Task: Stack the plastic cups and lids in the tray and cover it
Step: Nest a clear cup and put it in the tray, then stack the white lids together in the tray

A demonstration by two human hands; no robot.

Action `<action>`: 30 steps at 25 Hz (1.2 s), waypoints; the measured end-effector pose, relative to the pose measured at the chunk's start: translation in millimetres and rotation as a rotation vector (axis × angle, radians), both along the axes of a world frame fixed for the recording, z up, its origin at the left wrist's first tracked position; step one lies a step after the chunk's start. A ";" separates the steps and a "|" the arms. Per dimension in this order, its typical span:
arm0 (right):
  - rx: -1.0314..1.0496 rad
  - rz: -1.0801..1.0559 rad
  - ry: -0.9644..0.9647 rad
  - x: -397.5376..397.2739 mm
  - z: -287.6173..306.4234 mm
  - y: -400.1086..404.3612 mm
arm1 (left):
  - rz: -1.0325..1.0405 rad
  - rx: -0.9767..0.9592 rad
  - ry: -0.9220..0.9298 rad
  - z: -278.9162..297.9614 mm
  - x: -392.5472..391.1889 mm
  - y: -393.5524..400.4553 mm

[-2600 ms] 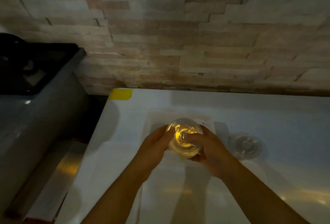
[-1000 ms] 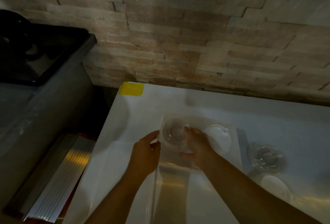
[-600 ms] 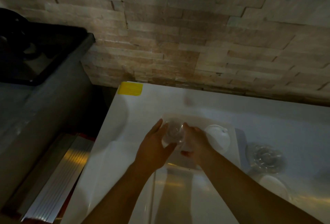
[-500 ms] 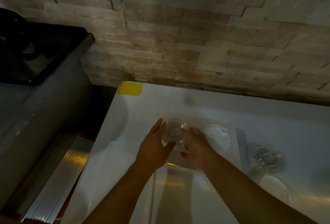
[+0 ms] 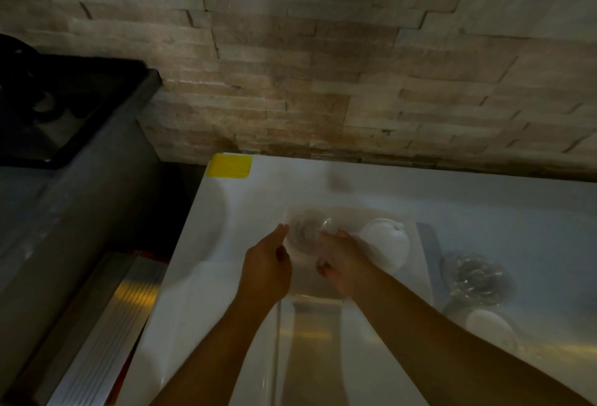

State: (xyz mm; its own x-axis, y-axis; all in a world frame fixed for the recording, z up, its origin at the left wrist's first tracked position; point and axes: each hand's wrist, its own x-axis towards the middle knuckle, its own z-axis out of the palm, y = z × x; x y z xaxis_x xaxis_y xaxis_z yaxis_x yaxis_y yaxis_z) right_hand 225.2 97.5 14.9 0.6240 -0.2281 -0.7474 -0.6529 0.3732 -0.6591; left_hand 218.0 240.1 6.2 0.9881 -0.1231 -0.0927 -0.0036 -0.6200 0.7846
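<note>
Your hands meet over a clear cup in the tray on the white table.

Your right hand (image 5: 342,265) curls its fingers round the see-through plastic cup (image 5: 305,233), which stands in the left end of the shallow tray (image 5: 420,263); your left hand (image 5: 266,268) hangs just beside it, fingers loosely open, holding nothing. One white lid (image 5: 386,245) lies in the tray's right end. Outside, to the right on the table (image 5: 484,205), you have a second clear cup (image 5: 476,276) and a second white lid (image 5: 489,328).
</note>
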 end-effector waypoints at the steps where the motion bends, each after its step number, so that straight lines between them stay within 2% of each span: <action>1: -0.003 0.003 0.004 0.8 -0.1 0.0 | 0.006 -0.005 -0.001 1.1 -0.3 0.5; 6: -0.098 0.102 -0.014 -7.8 9.1 -2.5 | -0.036 -0.053 0.013 17.9 -6.3 3.5; 9: -0.260 0.192 -0.089 -26.8 20.8 -8.3 | -0.030 -0.132 0.065 27.5 -20.4 6.8; 12: -0.402 0.402 -0.248 -65.4 37.9 -22.0 | 0.010 -0.204 0.082 34.4 -43.6 11.9; 14: -0.432 0.432 -0.355 -98.5 48.9 -39.7 | 0.084 -0.313 0.061 42.9 -64.2 10.1; 16: -0.459 0.422 -0.385 -130.6 56.9 -63.0 | 0.154 -0.528 0.150 52.3 -85.0 -2.8; 18: -0.482 0.361 -0.360 -157.5 57.1 -92.7 | 0.167 -0.720 0.335 52.9 -105.4 -29.0; 20: -0.451 0.228 -0.333 -178.8 51.9 -127.6 | 0.156 -0.799 0.526 46.7 -120.0 -61.7; 23: -0.483 0.029 -0.300 -206.9 39.6 -182.4 | 0.103 -0.755 0.705 32.7 -135.7 -109.9; 26: -0.534 -0.065 -0.244 -230.2 21.5 -225.4 | 0.056 -0.673 0.807 18.2 -147.1 -146.5; 30: -0.394 -0.113 -0.181 -245.3 -9.3 -254.3 | 0.106 -0.621 0.881 0.2 -153.4 -187.5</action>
State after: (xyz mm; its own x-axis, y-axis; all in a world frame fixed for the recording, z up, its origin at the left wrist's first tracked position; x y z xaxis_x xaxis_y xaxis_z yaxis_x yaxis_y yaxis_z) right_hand -20.0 -156.8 5.7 0.6914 -0.5479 -0.4709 -0.4835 0.1335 -0.8651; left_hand 64.6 52.6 6.4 0.6130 -0.3116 -0.7261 0.7452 -0.0773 0.6623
